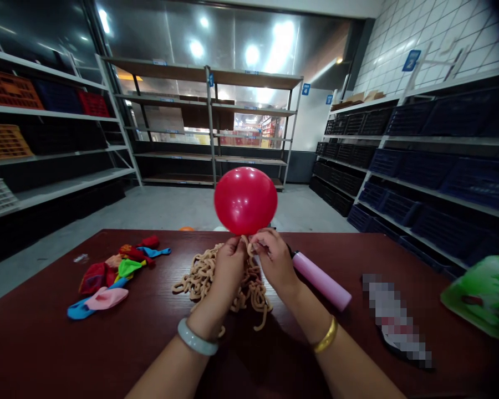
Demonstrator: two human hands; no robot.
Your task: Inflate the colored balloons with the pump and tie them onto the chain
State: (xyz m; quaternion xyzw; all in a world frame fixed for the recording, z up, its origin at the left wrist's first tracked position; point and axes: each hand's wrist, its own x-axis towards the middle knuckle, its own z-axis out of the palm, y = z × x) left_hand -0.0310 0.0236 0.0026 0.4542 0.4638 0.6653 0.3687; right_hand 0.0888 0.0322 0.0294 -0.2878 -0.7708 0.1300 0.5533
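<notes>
Grey metal shelving [210, 127] stood behind the red balloon [245, 199], my landmark; more racks lined both sides. Dark red-brown table [149, 360] ran below and in front of the balloon. Tan cord [199, 271] lay heaped on it, under and on the near side of the balloon, in loose loops. Balloon itself: inflated, taut, held up just above the heap.

Green package [488, 293] sat well right and nearer than the balloon. Blurred-out item [395, 318] lay between the two, nearer than the balloon. Pink cylinder [322, 280] lay near right of the balloon, on the near side.

Left hand [228, 263]: thumb and fingers closed at the balloon's underside, apparently pinching the neck; exact contact was hidden. Right hand [274, 260]: fingertips pinched a cord strand just below the balloon. Limp balloons [106, 299], mixed colours, lay in a cluster left of the balloon. Pale bangle [195, 337] on the left wrist, gold bangle [326, 335] on the right, both nearer than the balloon.

Handling, my read: balloon very light, springy, a bit slick, easy to pop with a nail and quick to drift. Best hold was the neck, not the taut skin. Cord looked soft and limp, likely to snag in its own loops; best pinched at a free strand close to the neck.
</notes>
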